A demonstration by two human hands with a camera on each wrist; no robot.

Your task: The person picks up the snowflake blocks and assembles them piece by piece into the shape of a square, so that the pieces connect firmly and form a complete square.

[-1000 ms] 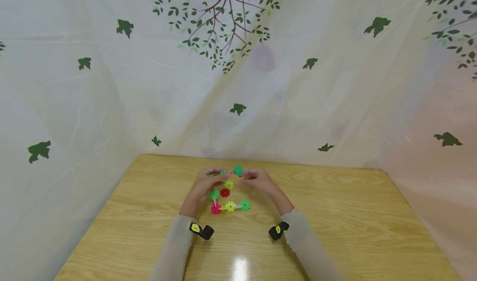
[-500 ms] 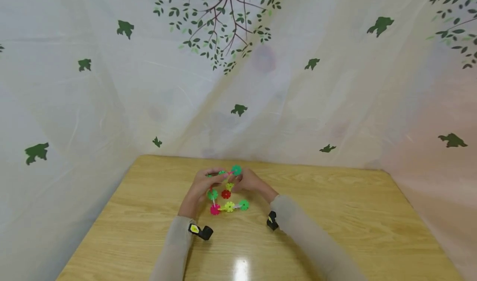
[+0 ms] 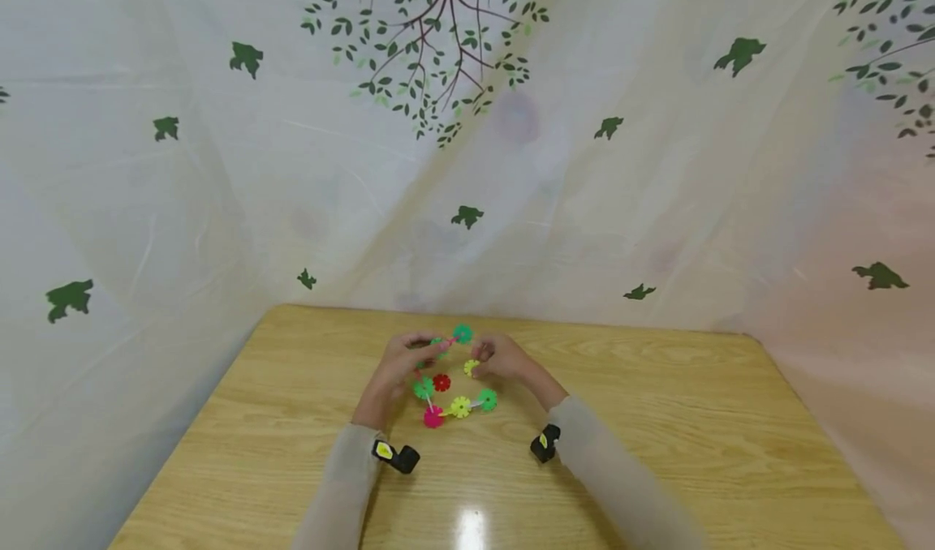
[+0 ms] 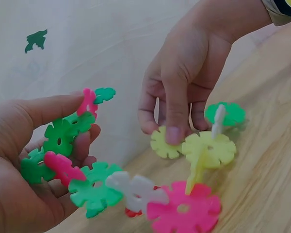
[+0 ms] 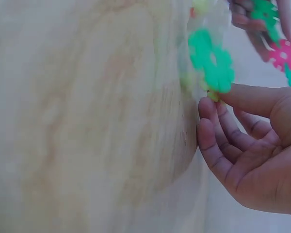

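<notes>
My left hand holds a curved chain of interlocking snowflake discs, its thumb and fingers around the green discs. From there the chain runs through a white disc and a large pink disc to yellow ones and a green end disc. Another green disc tops the far end. My right hand pinches a separate yellow snowflake disc between thumb and fingers, close to the chain's yellow disc in the left wrist view. A red disc lies on the table within the chain's curve.
The wooden table extends on both sides of the hands. Behind it hangs a pale cloth printed with leaves and birds. Black wrist cameras sit on both sleeves.
My right hand reached left to the loose yellow disc, took it and drew it back right, away from the red disc. The chain's near part shifted slightly right and toward me.
</notes>
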